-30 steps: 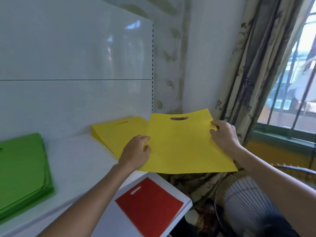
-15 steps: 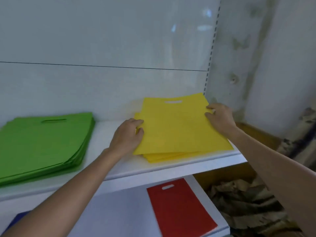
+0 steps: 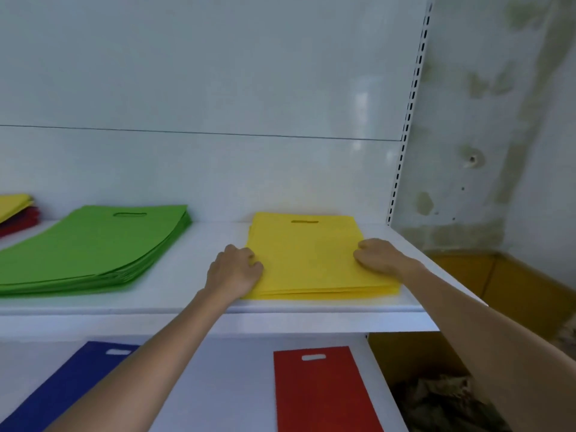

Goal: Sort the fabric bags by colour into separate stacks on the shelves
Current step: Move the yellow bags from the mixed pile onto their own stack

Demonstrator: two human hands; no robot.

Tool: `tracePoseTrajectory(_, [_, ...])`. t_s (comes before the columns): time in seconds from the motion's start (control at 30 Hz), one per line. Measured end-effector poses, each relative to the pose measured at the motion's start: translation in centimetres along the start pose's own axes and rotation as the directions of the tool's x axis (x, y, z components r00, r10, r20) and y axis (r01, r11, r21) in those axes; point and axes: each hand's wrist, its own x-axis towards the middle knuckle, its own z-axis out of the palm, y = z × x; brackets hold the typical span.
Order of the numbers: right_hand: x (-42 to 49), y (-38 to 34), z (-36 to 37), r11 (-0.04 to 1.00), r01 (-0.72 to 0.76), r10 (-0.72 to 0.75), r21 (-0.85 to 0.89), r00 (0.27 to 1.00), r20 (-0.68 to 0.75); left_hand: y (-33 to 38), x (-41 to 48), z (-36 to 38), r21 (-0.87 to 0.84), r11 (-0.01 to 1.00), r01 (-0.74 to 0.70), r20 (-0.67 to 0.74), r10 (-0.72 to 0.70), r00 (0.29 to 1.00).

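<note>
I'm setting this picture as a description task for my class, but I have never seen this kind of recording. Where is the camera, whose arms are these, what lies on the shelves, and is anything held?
There is no machine here. A person wears one wide-angle camera on the head, so you look down along their own bare arms. The left hand and right hand sit with curled fingers at the two side edges of a yellow stack of fabric bags on the upper shelf; whether they pinch the top bag or only press it cannot be seen. Left of it lies a green stack, and at the far left a mixed pile, yellow over red. On the lower shelf lie a blue bag and a red bag, apart.
</note>
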Motion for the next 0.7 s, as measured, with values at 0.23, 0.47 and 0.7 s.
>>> tracePoseTrajectory(0.23, [-0.1,-3.8,-0.6,0.967,0.243,-0.210,0.082,0.935,-0.286,-0.9,-0.4,-2.3,-0.052,0.999,0.016,-0.168,-0.025,0.986])
tracePoseTrajectory(0.47, [-1.5,-18.1,2.3,0.781,0.590,-0.502,0.203,0.788,-0.356,-8.3,-3.4,-10.6,0.036,0.997,0.074,-0.426,-0.052,0.903])
tracePoseTrajectory(0.7, [-6.4,-36.0,7.8,0.577,0.766,-0.702,0.284,0.642,-0.308,-21.9,-10.5,-18.3,0.009,0.960,0.280,-0.470,-0.244,0.848])
